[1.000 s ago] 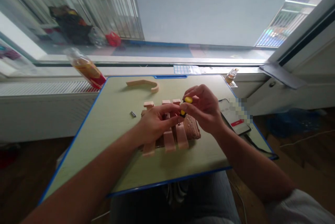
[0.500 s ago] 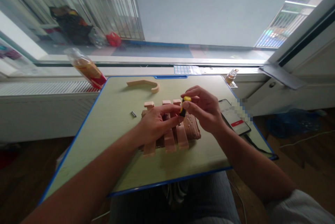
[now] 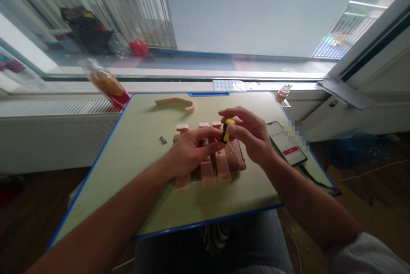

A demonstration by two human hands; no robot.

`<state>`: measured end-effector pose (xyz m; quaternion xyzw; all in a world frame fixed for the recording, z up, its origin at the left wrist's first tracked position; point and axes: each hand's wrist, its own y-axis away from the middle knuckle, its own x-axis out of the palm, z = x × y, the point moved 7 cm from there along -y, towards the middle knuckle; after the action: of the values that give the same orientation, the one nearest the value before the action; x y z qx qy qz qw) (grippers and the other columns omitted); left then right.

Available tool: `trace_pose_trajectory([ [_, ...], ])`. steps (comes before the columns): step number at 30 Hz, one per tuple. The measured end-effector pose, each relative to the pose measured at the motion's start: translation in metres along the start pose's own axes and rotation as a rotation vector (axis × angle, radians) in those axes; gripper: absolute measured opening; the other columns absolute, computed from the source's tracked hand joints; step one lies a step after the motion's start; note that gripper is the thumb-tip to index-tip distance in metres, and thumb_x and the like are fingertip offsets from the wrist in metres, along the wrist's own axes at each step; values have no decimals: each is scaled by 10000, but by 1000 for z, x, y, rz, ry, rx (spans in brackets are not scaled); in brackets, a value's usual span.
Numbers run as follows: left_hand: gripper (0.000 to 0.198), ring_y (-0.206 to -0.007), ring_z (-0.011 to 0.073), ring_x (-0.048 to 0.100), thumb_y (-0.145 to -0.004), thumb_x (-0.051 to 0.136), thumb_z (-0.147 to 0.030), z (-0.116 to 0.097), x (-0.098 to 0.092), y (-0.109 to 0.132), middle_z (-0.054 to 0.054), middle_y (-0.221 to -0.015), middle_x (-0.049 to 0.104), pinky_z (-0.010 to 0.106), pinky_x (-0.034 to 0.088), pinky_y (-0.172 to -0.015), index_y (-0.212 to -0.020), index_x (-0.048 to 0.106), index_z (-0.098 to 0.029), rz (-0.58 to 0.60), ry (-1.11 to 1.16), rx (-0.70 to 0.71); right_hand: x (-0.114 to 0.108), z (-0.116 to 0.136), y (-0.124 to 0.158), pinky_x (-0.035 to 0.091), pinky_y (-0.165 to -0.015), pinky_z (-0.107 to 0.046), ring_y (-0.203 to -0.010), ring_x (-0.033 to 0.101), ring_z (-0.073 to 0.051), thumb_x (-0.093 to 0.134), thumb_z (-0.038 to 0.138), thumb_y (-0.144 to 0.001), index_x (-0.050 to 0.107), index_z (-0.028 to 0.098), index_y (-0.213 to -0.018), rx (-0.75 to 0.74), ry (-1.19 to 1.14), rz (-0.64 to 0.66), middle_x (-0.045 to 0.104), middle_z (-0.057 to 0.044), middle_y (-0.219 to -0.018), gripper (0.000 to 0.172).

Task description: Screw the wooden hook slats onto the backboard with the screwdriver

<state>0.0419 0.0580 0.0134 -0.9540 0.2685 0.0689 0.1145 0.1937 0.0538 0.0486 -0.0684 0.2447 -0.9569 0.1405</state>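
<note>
A stubby yellow-black screwdriver (image 3: 226, 131) stands tilted, tip down, on the flat-lying slatted wooden piece (image 3: 208, 169).

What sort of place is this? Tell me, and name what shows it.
Probably a room at home: a small blue-edged desk set at a wide window, a phone lying on it, and the right hand holding a yellow screwdriver over a wooden slat piece.

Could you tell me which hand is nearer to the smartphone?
Right. The right hand, holding a small screwdriver, is just beside the smartphone; the left hand rests on the wooden slats, farther off.
</note>
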Motion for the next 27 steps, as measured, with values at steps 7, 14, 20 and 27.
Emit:
trace_pose_trajectory([
  [7,349,-946,227,717,-963,777,-469,-3,-2,2,56,-1014,801,316,561,-866,-1176,833,-198,-7,-100,-47,-6,2,-1,512,-623,-282,-777,631,-116,795,385,-966,832,248,-1129,-43,93,-5,667,-45,-1109,217],
  [14,431,-806,174,662,-919,817,-514,1,-3,2,46,-1007,774,278,530,-711,-1213,799,-201,-24,-147,-41,-2,-2,-1,504,-641,-311,-800,599,-132,903,346,-872,625,259,-952,-82,9,-67,614,-6,-1022,302],
  [20,382,-978,236,727,-944,805,-479,7,-2,1,90,-1141,799,346,586,-864,-1211,806,-205,-5,-74,-42,2,-4,1,511,-629,-316,-792,589,-146,919,373,-850,611,265,-976,-53,18,-60,617,-3,-982,350],
  [27,330,-1013,244,730,-955,798,-450,0,-3,1,65,-1101,806,331,570,-902,-1185,831,-216,9,-93,-40,-2,3,0,506,-632,-284,-804,640,-130,771,394,-976,818,244,-1132,-27,44,-13,664,-40,-1096,222],
])
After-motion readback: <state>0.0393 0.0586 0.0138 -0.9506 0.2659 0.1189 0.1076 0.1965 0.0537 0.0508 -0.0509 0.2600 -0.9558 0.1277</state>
